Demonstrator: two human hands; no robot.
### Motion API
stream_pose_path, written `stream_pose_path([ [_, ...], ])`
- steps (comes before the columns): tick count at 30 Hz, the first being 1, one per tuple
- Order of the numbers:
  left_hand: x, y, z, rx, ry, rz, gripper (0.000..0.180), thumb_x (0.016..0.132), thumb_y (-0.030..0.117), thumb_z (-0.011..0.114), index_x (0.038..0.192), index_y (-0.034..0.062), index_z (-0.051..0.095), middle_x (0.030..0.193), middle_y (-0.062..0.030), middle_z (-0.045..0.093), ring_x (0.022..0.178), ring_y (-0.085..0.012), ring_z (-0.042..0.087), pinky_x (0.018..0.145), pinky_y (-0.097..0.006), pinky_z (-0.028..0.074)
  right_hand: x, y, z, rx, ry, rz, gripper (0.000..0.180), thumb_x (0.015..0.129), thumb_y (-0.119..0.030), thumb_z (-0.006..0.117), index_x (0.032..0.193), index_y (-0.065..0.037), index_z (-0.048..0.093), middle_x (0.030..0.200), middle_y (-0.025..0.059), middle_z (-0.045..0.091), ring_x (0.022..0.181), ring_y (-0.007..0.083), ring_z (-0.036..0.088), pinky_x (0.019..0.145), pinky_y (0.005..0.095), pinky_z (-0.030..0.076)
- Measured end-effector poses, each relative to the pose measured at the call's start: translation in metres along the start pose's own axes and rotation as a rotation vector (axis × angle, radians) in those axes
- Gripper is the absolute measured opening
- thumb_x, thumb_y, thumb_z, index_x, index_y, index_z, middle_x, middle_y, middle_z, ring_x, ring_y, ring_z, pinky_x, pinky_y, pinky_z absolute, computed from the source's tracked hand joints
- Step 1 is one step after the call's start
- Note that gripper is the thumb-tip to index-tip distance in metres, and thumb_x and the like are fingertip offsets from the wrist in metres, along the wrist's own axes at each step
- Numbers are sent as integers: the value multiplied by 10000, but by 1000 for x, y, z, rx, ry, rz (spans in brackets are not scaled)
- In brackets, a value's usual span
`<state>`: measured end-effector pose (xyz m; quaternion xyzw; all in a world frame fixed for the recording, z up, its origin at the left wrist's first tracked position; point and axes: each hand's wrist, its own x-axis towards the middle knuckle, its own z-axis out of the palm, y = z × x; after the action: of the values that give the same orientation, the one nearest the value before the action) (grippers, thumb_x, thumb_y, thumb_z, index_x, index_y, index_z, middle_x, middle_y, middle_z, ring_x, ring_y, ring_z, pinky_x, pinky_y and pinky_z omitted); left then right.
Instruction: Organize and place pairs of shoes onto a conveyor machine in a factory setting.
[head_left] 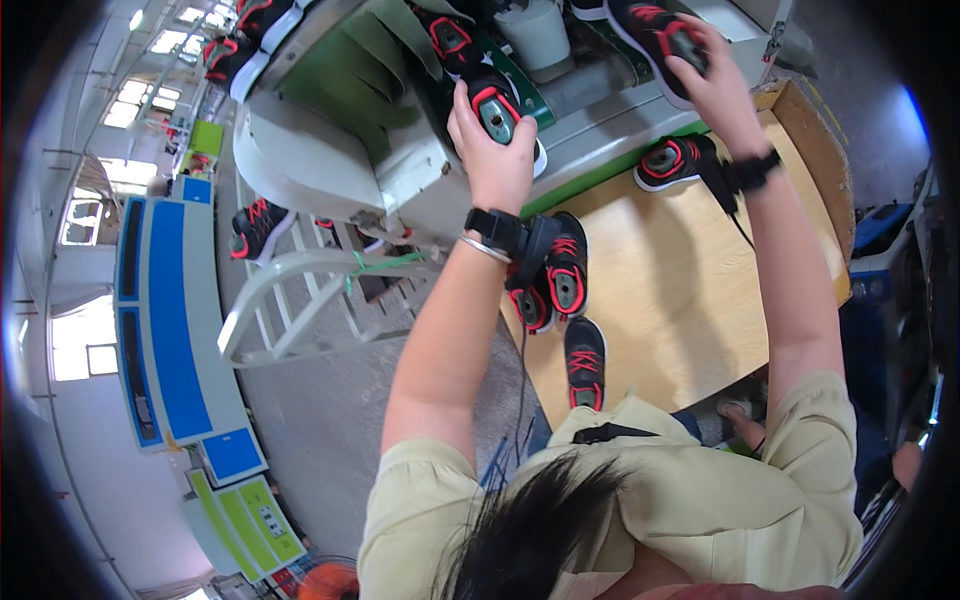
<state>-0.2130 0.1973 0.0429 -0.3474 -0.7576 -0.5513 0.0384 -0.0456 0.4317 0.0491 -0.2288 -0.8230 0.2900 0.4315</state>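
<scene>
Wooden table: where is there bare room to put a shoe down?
The table is barest in its middle, between the left-side shoes and the right forearm, nearer than the lone shoe at the far edge. A smaller bare strip lies between that forearm and the brown rim. The left edge is crowded, with three shoes close together.

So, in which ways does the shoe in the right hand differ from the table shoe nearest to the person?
The held shoe is raised in the right hand; the table shoe rests on the table. The held shoe slants in the picture; the table shoe runs nearly straight up it. Both are black and red.
</scene>
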Motion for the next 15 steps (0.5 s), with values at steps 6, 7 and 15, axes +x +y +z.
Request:
stream_pose_path([
  [6,7,-15,-9,50,-72,-13,970,775,253,766,1506,20,173,1390,-231,368,1270,-365,411,1097,-416,311,24,29,42,248,59,125,473,925,-247,642,1349,-82,512,1248,134,613,1146,247,586,1020,329,413],
  [7,10,-18,-13,82,-76,-15,967,783,272,762,1506,16,173,1408,-247,361,1286,-378,397,1105,-420,299,21,35,45,575,140,281,442,948,-298,626,1306,-50,548,1209,100,630,1133,215,587,1014,312,410],
  [15,30,-24,-6,-136,-139,-177,964,801,298,748,1501,-27,170,1459,-279,315,1323,-387,382,1110,-392,312,-141,155,90,-51,-69,280,331,881,-261,653,1112,-30,606,1198,171,576,1150,354,514,1015,436,393],
])
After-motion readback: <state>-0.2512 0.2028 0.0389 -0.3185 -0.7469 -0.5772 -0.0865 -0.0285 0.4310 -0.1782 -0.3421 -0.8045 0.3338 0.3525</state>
